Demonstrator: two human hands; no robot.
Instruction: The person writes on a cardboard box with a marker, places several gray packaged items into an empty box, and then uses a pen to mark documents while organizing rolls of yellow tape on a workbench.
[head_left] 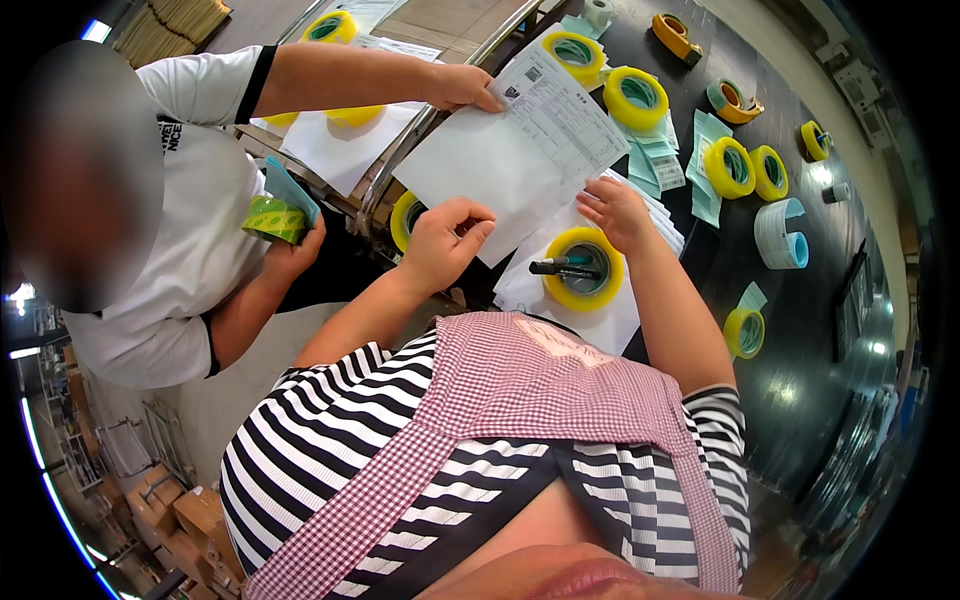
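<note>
A white printed sheet point(520, 150) lies tilted over a stack of papers on the dark table point(820, 330). My left hand point(445, 245) pinches the sheet's near edge. My right hand point(615, 210) rests with spread fingers on the papers beside it, holding nothing. Just below my right hand sits a yellow tape roll point(583, 268) with two markers point(563, 266) laid across it. A co-worker's hand point(462, 88) presses on the sheet's far corner. That person's other hand point(295, 250) holds a small green tape roll point(273, 220) and a teal card.
Several yellow tape rolls point(636, 97) and teal labels point(655, 160) are spread over the table. A white and blue roll point(783, 235) and orange tape dispensers point(675, 35) lie farther right. A metal rail point(430, 120) borders the table on the left. Cardboard boxes point(175, 515) sit on the floor.
</note>
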